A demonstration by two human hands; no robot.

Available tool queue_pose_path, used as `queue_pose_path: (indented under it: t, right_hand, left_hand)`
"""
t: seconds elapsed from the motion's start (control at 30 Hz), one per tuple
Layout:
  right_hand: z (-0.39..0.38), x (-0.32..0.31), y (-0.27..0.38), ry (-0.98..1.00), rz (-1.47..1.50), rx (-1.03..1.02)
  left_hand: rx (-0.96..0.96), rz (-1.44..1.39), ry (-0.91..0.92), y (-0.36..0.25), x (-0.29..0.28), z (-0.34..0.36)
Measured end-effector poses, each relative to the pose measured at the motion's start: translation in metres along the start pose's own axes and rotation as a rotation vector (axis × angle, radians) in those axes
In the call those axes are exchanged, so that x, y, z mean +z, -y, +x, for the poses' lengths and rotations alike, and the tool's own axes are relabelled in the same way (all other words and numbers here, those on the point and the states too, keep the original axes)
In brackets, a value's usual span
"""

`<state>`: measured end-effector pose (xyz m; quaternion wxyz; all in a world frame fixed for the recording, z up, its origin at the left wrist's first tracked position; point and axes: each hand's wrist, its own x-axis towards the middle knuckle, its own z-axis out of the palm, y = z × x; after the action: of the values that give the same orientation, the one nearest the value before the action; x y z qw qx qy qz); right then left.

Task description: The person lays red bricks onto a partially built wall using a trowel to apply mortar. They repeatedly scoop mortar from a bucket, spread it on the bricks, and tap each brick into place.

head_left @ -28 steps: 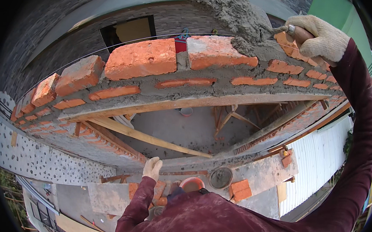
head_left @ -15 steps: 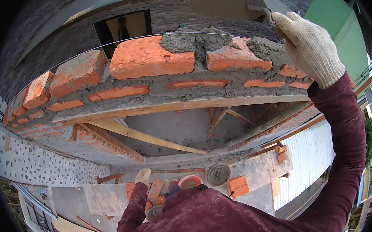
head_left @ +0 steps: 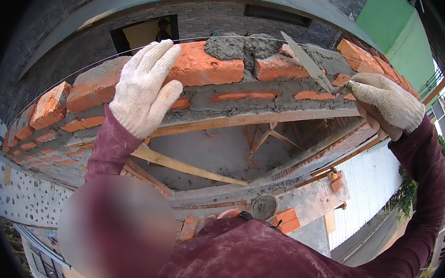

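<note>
My right hand (head_left: 390, 103), in a pale knit glove, is wrapped round the handle of a pointed trowel (head_left: 308, 62). The narrow blade leans up to the left in front of the brick wall's top course. My left hand (head_left: 146, 87), gloved too, is raised with fingers stretched and thumb apart. It lies over or just in front of an orange brick (head_left: 207, 68); contact is unclear. Grey mortar (head_left: 226, 47) is heaped on that brick's right end and beside the neighbouring brick (head_left: 279, 66). Farther left sits a mortar-smeared brick (head_left: 95, 83).
A thin string (head_left: 193, 38) runs along the wall top. Below the courses is a wooden beam (head_left: 249, 119) over an opening with a slanting timber (head_left: 189, 166). Lower down are a mortar bucket (head_left: 264, 207) and loose bricks (head_left: 287, 221) on a platform. A blurred patch covers the lower left.
My left hand has risen from low by the platform to the wall top. My right hand has come down slightly, and the trowel has swung from above the wall to its near face.
</note>
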<state>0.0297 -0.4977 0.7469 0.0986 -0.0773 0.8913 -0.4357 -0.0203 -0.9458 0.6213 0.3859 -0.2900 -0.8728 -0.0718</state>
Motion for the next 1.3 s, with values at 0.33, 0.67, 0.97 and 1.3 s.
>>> queue_pose_path:
  t: [0.33, 0.67, 0.97, 1.3]
  right_hand:
    - [0.082, 0.002, 0.034, 0.3, -0.377, -0.209]
    - [0.032, 0.024, 0.049, 0.04, -0.651, 0.054]
    - [0.093, 0.054, 0.116, 0.365, -0.577, -0.119]
    - [0.076, 0.037, 0.068, 0.078, -0.91, -0.081]
  left_hand:
    - [-0.574, -0.634, 0.394, 0.046, 0.068, 0.104]
    - [-0.557, -0.652, 0.277, 0.069, 0.103, 0.096]
    - [-0.668, -0.884, 0.27, 0.067, 0.098, 0.092]
    - [-0.639, -0.873, 0.236, 0.05, 0.094, 0.095]
